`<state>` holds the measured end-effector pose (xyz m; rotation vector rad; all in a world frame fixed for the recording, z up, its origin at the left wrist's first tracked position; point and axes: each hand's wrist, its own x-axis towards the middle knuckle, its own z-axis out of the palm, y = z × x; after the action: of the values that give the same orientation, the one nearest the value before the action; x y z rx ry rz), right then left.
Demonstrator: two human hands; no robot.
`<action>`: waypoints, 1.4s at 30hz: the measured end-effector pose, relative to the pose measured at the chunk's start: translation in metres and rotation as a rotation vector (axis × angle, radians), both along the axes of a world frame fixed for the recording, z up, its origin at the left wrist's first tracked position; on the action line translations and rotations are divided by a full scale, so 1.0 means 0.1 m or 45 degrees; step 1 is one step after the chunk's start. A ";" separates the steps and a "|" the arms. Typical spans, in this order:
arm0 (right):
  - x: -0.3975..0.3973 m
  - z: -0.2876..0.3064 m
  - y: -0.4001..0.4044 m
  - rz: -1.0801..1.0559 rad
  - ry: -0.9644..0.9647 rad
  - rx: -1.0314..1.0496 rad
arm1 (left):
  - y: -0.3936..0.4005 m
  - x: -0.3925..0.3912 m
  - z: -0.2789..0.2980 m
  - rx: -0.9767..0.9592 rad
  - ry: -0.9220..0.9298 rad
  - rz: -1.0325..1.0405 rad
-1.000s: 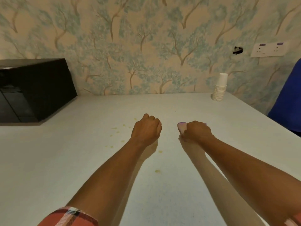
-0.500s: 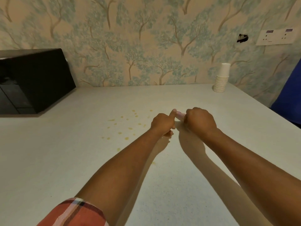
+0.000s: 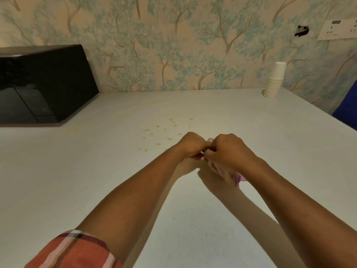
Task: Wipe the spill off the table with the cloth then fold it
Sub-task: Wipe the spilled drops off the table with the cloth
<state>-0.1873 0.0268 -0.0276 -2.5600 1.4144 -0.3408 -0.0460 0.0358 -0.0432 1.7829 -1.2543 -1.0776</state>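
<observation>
The small pink soft cloth (image 3: 237, 177) is bunched between both fists above the pale grey table (image 3: 251, 132), likely being opened for wiping. Left hand (image 3: 191, 145) and right hand (image 3: 227, 149) pinch it. Yellow spill drops (image 3: 164, 132) lie at eleven o'clock, untouched.

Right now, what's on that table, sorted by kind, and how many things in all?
Black microwave: 1
Stack of white paper cups: 1 stack; the cups in it are too tightly nested to count
Pink cloth, bunched in the left hand and right hand: 1
Patch of yellow spill drops: 1
Total: 4
</observation>
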 end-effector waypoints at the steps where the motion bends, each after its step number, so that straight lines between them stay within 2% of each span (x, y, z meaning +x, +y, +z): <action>1: 0.02 -0.05 0.03 -0.008 -0.039 0.005 | 0.06 0.08 -0.05 -0.024 -0.112 -0.013; 4: 0.08 -0.24 0.08 0.048 -0.036 -0.153 | 0.26 0.37 -0.18 -0.242 -0.536 0.120; 7: 0.11 -0.52 0.09 0.234 0.097 -0.139 | 0.51 0.72 -0.29 -0.479 -0.642 0.252; 10: 0.11 -0.72 0.04 0.190 0.126 -0.057 | 0.71 1.14 -0.40 -0.548 -0.737 0.272; 13: 0.18 -0.75 -0.05 0.041 0.245 -0.141 | 0.91 1.50 -0.59 -0.526 -0.829 0.335; 15: 0.31 -0.70 -0.04 -0.082 0.362 -0.201 | 1.04 1.66 -0.71 -0.524 -0.745 0.402; 17: 0.49 -0.64 0.02 -0.127 0.311 -0.284 | 1.11 1.80 -0.80 -0.448 -0.735 0.384; 20: 0.74 -0.56 0.13 -0.046 0.257 -0.351 | 1.14 1.95 -0.84 -0.296 -0.979 0.270; 22: 0.85 -0.50 0.24 0.043 0.269 -0.261 | 1.16 2.03 -0.83 -0.261 -1.018 0.264; 24: 0.87 -0.54 0.33 0.144 0.175 -0.214 | 1.16 2.08 -0.82 -0.215 -1.034 0.250; 27: 0.73 -0.65 0.53 0.046 0.026 -0.164 | 1.12 2.14 -0.79 -0.149 -1.085 0.206; 31: 0.39 -0.73 0.62 -0.077 0.172 -0.140 | 1.06 2.18 -0.78 -0.098 -1.158 0.169; 35: 0.24 -0.68 0.37 -0.233 0.247 -0.004 | 1.03 2.18 -0.80 -0.046 -1.153 0.180; 42: 0.68 -0.52 -0.40 -0.237 0.190 0.052 | 0.84 2.25 -0.81 0.081 -1.199 0.199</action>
<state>-0.1198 -0.0133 -0.0800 -2.4719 1.6999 -0.1490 0.1791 0.1203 -0.1241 2.4998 -1.5451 -0.1362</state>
